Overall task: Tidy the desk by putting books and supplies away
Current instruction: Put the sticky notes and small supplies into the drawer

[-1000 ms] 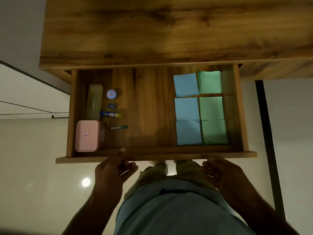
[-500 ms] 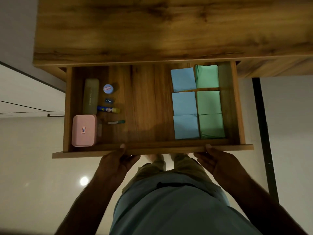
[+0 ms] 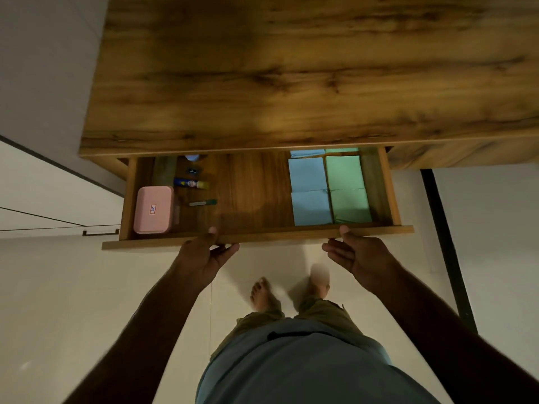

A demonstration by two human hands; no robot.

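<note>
Left hand point(image 3: 204, 258): thumb laid over the top edge of the drawer point(image 3: 277, 235) front, fingers curled just beneath it, so it pinches the panel. Right hand point(image 3: 361, 258): thumb tip rests on the same edge further right, fingers straight and relaxed below the front, gripping nothing. The drawer stands partly out from under the desk top point(image 3: 291, 83). At its left, near the front, lies a pink case point(image 3: 153, 209). Just right of that are a green-capped pen point(image 3: 202, 202), a blue and yellow glue stick point(image 3: 191, 183) and a small dark item point(image 3: 194, 170), possibly a sharpener. At its right, blue pads point(image 3: 307, 173) and green pads point(image 3: 344, 172) lie side by side in two rows, edges touching. Assessment: the supplies appear stowed and the task looks close to complete, with the drawer to be pushed home as the likely remaining step. Limitations: the desk top overhangs the far part of the drawer, cutting off a pale round tin point(image 3: 192, 157), a greenish oblong box point(image 3: 164, 170) and the farthest pads. No books can be identified, and the desk's right portion runs out of frame. Lighting is dim, labels are unreadable, and one foot on the floor is blurred.
</note>
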